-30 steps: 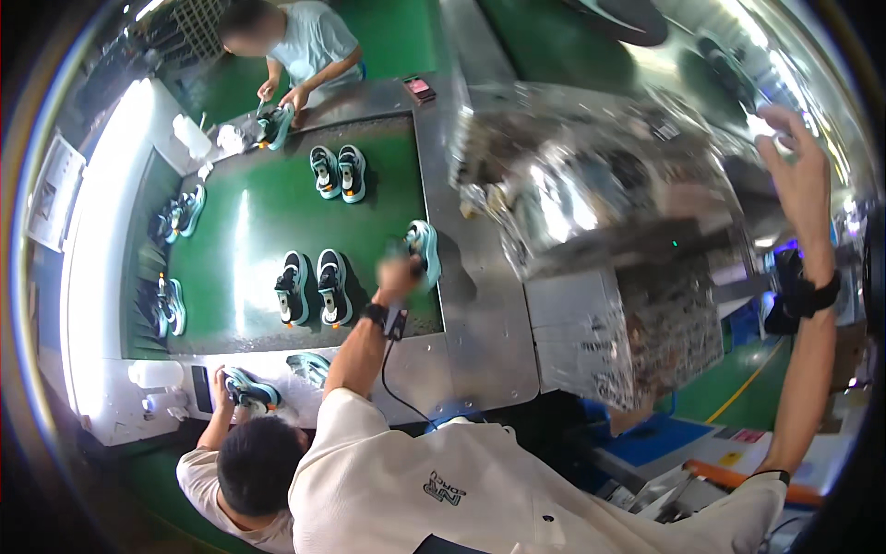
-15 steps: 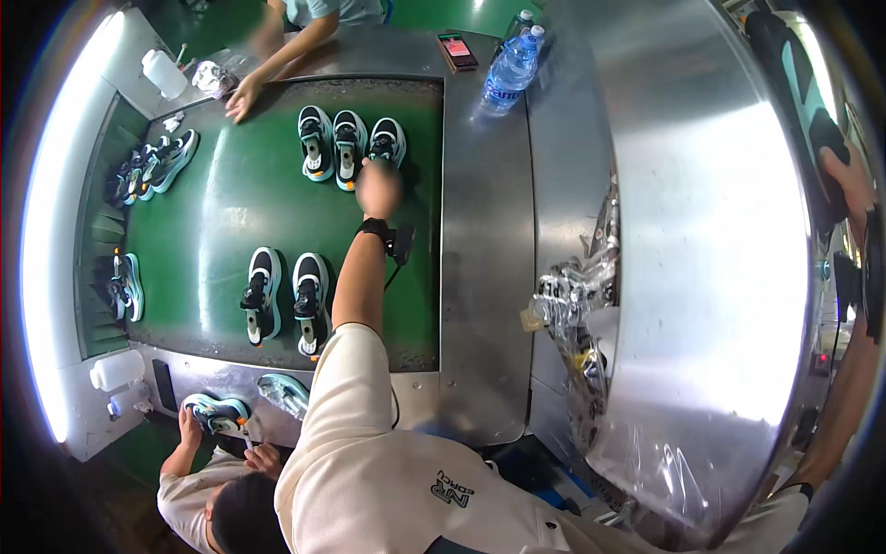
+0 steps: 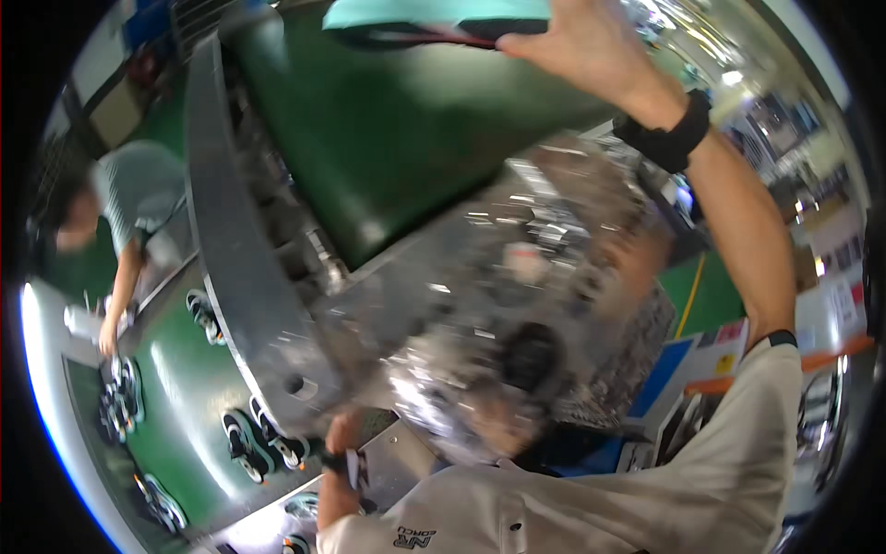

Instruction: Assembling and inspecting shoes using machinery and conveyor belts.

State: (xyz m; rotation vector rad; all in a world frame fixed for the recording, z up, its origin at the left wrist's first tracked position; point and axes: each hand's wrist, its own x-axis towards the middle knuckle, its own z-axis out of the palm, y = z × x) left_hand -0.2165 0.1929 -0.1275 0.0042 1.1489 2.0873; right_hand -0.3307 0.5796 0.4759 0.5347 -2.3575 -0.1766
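Note:
My right hand [image 3: 591,51] is raised at the top, thumb and fingers closed on a long teal-and-black piece that looks like a shoe sole [image 3: 434,23]. Its upper side is cut off by the picture edge. Low in the picture, my left hand [image 3: 343,432] is smeared by motion beside the corner of a grey metal ledge, so its fingers cannot be made out. Left of it, black, white and teal shoes [image 3: 247,443] lie on a green belt [image 3: 180,379]. Another shoe [image 3: 205,316] sits farther up, partly hidden by the ledge.
The grey metal ledge [image 3: 245,240] curves between the shoe belt and a second green surface [image 3: 369,120]. Blurred clear plastic wrapping [image 3: 461,388] is heaped before my body. At left, a co-worker's hand [image 3: 109,337] is near more shoes [image 3: 120,397]. Boxes [image 3: 821,319] stand at right.
My view has swung right, and the shoe belt now lies at lower left. The right hand with the teal-and-black piece now appears top centre. My left hand is away from the shoe it was at.

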